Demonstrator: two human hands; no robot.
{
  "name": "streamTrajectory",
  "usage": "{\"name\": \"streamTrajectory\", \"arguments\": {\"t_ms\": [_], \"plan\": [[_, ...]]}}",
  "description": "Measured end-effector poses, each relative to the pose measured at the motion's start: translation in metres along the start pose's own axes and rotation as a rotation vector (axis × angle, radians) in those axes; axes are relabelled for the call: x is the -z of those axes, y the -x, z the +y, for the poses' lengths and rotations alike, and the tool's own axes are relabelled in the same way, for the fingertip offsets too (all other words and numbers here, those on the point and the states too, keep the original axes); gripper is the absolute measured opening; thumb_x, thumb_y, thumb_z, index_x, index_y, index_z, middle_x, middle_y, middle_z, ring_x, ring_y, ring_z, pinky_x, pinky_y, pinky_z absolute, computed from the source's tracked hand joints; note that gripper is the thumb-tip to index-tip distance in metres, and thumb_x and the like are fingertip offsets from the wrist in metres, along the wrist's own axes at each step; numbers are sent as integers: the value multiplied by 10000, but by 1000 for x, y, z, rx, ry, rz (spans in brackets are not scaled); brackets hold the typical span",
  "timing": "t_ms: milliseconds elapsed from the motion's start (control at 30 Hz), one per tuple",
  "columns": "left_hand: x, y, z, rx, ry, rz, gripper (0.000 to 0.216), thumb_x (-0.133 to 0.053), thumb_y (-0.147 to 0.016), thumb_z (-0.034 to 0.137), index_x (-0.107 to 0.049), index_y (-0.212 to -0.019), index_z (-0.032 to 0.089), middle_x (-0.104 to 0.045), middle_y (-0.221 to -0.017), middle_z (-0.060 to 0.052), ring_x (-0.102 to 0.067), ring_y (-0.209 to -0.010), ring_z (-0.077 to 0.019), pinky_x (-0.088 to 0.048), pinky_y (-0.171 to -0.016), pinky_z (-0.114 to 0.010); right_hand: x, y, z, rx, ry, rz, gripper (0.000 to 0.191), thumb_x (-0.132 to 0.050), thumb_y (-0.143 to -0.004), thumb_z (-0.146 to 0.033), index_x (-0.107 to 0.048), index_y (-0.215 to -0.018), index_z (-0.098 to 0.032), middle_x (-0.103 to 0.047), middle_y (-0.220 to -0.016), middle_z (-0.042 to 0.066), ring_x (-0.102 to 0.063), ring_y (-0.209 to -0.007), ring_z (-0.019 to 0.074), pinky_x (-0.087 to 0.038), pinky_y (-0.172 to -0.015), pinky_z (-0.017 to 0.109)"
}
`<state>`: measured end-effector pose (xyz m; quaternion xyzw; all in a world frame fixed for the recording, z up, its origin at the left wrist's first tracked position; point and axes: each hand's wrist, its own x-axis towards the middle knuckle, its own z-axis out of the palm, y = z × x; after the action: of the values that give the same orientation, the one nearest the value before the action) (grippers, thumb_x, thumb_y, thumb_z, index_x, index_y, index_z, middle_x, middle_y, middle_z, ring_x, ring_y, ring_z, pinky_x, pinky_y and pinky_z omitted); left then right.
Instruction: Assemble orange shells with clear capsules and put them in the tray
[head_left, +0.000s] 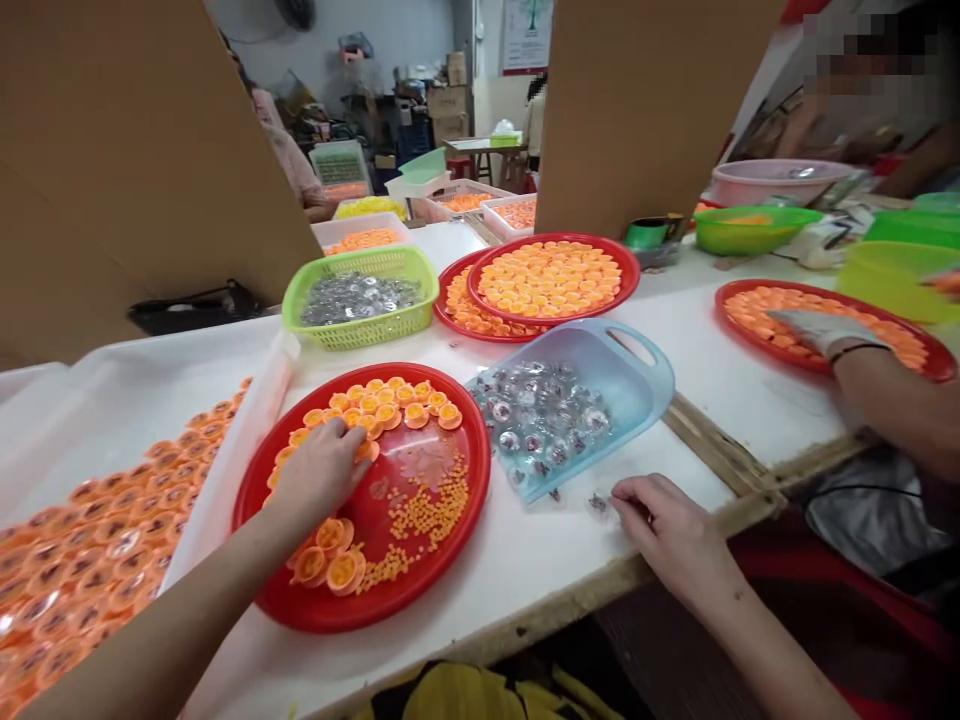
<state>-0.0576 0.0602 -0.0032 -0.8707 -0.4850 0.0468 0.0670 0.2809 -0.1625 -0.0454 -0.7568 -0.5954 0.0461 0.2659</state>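
My left hand [319,468] reaches over a red round tray [375,600], its fingers closed on a small orange cup-shaped piece [369,452]. More orange pieces [386,415] line the tray's far and left sides, and tiny orange beads [435,510] lie loose on its right part. At the table's front my right hand [664,530] pinches a small clear disc [598,504] with a dark print. Just behind it rests a light blue scoop-shaped tray [637,370] holding many similar clear printed discs [532,420].
On the left, a white bin [217,480] holds rows of orange printed pieces. A green basket [360,335] of clear discs and stacked red trays [630,275] stand behind. Cardboard panels [637,120] rise at the back. At right, a co-worker's gloved hand [832,330] is over another red tray [795,358].
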Motion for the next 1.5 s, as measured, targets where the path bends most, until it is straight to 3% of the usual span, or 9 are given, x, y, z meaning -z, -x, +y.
{"name": "streamTrajectory", "arguments": {"t_ms": [200, 333, 533, 733, 867, 967, 1100, 1267, 1500], "plan": [[4, 10, 21, -91, 38, -60, 166, -458, -855, 284, -561, -929, 178, -601, -928, -82, -563, -914, -240, -427, -722, -311, -11, -4, -16, 131, 187, -78, 157, -499, -910, -269, -635, -964, -211, -589, -811, 40, -568, -797, 211, -414, -697, 317], [-3, 21, 39, -125, 172, -8, 232, -493, -834, 244, -570, -1032, 150, -609, -981, -105, -561, -943, -237, -444, -795, -330, -30, -12, -40, 183, 380, -48, 132, -636, -832, -318, -650, -833, -187, -586, -737, 44, -554, -737, 230, -354, -654, 331], [-1, 30, 53, -88, 381, 10, 230, -515, -824, 270, -618, -1012, 187, -628, -985, -102, -596, -900, -240, -473, -770, -352, -33, -13, -42, 235, 364, -67, 101, -578, -840, -257, -625, -790, -184, -574, -747, 44, -548, -730, 213, -355, -654, 313], [6, 41, 66, 14, 798, 61, 233, -503, -834, 283, -566, -1050, 223, -667, -945, -31, -620, -765, -162, -475, -704, -284, -22, -5, -46, 254, 126, -57, 119, -537, -852, -284, -589, -824, -180, -574, -757, 38, -551, -689, 188, -409, -644, 303], [2, 42, 74, 46, 1038, 74, 217, -580, -777, 266, -581, -984, 199, -646, -842, -9, -567, -688, -129, -456, -641, -246, -9, -14, -71, 158, -199, -106, 144, -567, -855, -350, -554, -870, -208, -578, -725, -10, -531, -575, 128, -415, -524, 244], [-3, 41, 75, 20, 1175, 59, 227, -595, -757, 227, -598, -979, 181, -642, -852, -19, -553, -699, -126, -455, -649, -244, -10, -31, -98, 252, -333, -103, 117, -565, -858, -311, -556, -906, -205, -598, -746, -5, -546, -592, 123, -418, -506, 229], [-6, 41, 68, 8, 1361, 41, 245, -628, -733, 216, -613, -969, 152, -651, -938, -55, -587, -809, -157, -474, -716, -267, -31, -57, -132, 431, -379, -89, 83, -548, -857, -232, -562, -920, -180, -615, -786, 21, -575, -670, 141, -457, -599, 255], [-9, 42, 60, -5, 1587, -50, 288, -660, -736, 242, -624, -1004, 143, -667, -955, -58, -608, -832, -166, -491, -746, -275, -55, -74, -153, 536, -401, -151, 121, -582, -865, -246, -579, -968, -183, -644, -886, 47, -604, -811, 172, -486, -719, 293], [-6, 45, 67, 29, 1906, -116, 367, -646, -751, 187, -536, -1099, 153, -663, -1008, -74, -651, -910, -179, -519, -829, -317, -53, -78, -161, 564, -438, -231, 272, -538, -882, -194, -559, -1153, -205, -647, -1010, 56, -621, -890, 172, -515, -772, 292]]}}
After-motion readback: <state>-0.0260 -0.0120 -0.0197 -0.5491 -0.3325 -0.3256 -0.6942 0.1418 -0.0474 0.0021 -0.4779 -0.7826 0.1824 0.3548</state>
